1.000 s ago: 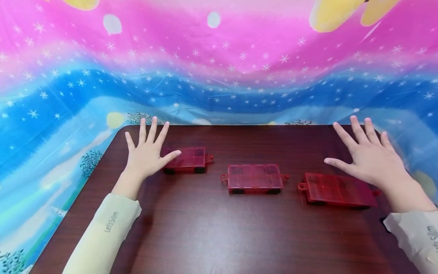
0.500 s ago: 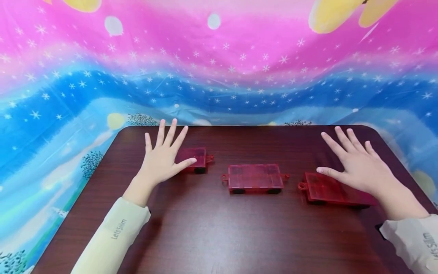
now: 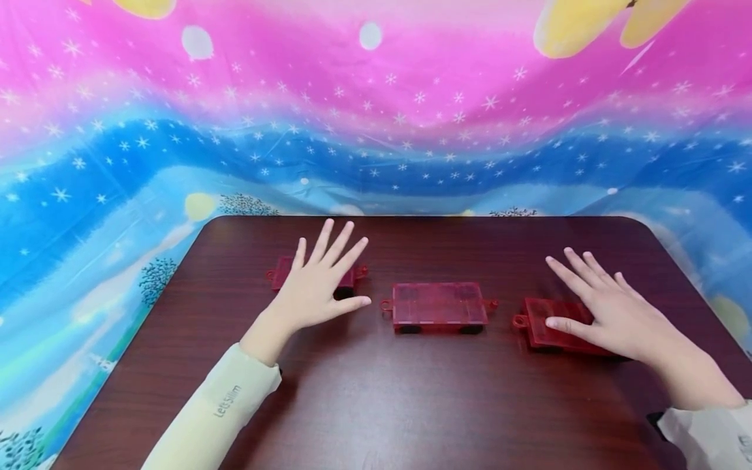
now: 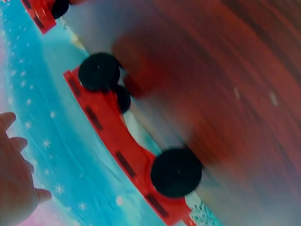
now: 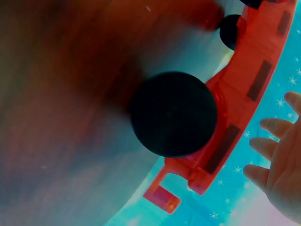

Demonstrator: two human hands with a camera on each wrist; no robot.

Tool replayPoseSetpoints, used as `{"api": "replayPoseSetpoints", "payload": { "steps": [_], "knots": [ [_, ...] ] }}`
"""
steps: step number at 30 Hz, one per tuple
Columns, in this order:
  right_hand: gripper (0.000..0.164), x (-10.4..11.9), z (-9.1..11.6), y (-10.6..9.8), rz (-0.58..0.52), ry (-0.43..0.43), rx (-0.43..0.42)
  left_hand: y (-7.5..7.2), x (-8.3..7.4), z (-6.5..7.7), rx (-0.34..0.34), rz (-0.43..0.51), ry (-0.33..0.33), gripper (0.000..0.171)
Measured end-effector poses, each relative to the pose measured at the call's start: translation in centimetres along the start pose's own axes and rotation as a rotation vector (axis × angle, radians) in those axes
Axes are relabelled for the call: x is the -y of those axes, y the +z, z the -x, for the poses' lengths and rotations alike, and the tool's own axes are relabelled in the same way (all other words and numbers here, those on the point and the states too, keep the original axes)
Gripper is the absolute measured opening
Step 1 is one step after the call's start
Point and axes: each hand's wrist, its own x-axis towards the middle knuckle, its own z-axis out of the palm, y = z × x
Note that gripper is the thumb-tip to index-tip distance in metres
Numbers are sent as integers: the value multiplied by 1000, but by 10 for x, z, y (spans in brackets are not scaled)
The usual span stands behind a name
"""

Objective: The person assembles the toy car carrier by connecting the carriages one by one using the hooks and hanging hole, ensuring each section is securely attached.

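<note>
Three see-through red toy wagons with black wheels stand in a slanting row on the dark wooden table (image 3: 376,405). My left hand (image 3: 311,294), fingers spread, is over the left wagon (image 3: 282,271) and covers part of it. Its thumb points toward the middle wagon (image 3: 436,303), which is fully seen. Spread in the same way, my right hand (image 3: 625,320) overlaps the right wagon (image 3: 539,326) and hides its far end. Neither hand grips anything. In the left wrist view a wagon (image 4: 110,125) shows side-on; in the right wrist view a wagon's hitch (image 5: 162,197) shows.
A pink and blue cloth (image 3: 411,130) with snowflakes hangs behind and beside the table. Small hitch rings and pegs stick out from the wagons' ends, with gaps between neighbouring wagons.
My left hand has moved right and nearer, from the table's back left across the left wagon. My right hand has come nearer and slightly left. The wagons stayed put.
</note>
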Motion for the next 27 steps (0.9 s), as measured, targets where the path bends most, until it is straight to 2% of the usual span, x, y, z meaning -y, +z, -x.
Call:
{"api": "replayPoseSetpoints", "payload": {
  "steps": [7,13,20,27],
  "knots": [
    [98,2,5,12,-93,-53,35,9,-17,-6,80,66,74,98],
    [105,1,9,19,-134,-56,53,13,-28,-13,151,73,147,95],
    [112,-4,12,21,-134,-38,89,16,-41,-18,258,143,201,93],
    [108,-7,12,24,-116,-46,91,20,-48,-23,313,207,235,89]
  ]
}}
